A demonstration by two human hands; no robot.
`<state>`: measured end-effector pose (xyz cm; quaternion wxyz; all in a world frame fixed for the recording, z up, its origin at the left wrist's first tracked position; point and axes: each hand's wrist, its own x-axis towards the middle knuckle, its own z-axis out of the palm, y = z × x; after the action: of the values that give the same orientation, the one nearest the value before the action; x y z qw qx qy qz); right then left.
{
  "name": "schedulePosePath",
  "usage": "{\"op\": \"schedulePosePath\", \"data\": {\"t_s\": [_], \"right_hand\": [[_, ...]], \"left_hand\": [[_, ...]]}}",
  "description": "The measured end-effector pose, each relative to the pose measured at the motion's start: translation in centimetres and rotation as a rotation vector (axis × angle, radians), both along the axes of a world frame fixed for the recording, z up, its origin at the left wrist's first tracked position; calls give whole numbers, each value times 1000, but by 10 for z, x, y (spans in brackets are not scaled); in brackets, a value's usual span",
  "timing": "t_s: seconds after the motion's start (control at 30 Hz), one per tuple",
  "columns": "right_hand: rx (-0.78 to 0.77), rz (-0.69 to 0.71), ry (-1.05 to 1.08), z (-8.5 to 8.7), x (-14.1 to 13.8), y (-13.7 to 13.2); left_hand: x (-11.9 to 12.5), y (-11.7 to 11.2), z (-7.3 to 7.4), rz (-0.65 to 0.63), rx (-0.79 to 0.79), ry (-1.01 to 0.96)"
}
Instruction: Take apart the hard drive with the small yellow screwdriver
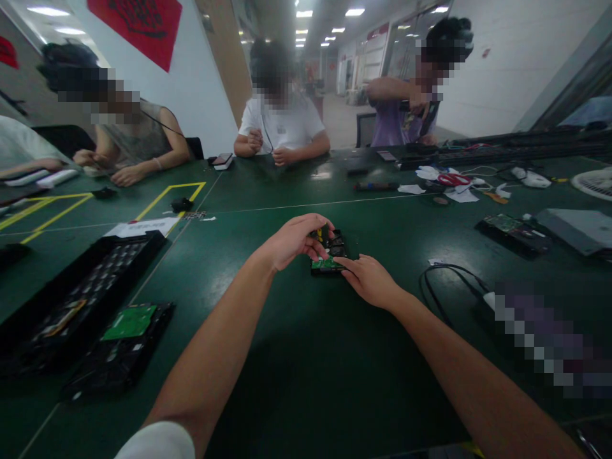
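Note:
A small black device with a green circuit board lies on the green table in front of me. My left hand arches over it from the left, its fingers curled down towards the board. Something yellow shows beneath those fingers, and I cannot make out what they pinch. From the right, my right hand has its index finger stretched onto the board's edge and its thumb against the casing's near right corner. Both hands hide part of the device.
At left are a long black tray and a black unit with a green board. Another opened device, a grey box and a cable lie right. A screwdriver-like tool lies farther back. People sit opposite.

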<state>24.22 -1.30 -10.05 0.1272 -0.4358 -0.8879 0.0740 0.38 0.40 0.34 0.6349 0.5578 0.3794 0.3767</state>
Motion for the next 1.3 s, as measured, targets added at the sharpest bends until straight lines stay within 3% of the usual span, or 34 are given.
{"op": "schedulePosePath", "data": {"t_s": [0.4,0.73,1.07,1.3], "right_hand": [[-4,9,18,-1,2,0],[3,-4,8,-1,0,0],[13,2,6,-2,2,1],[18,7,9,-2,2,1]], "left_hand": [[-4,6,-7,15,18,-34],[-4,1,-3,-6,117,96],[-1,-1,-1,47,17,24],[-1,0,0,39,43,22]]}}
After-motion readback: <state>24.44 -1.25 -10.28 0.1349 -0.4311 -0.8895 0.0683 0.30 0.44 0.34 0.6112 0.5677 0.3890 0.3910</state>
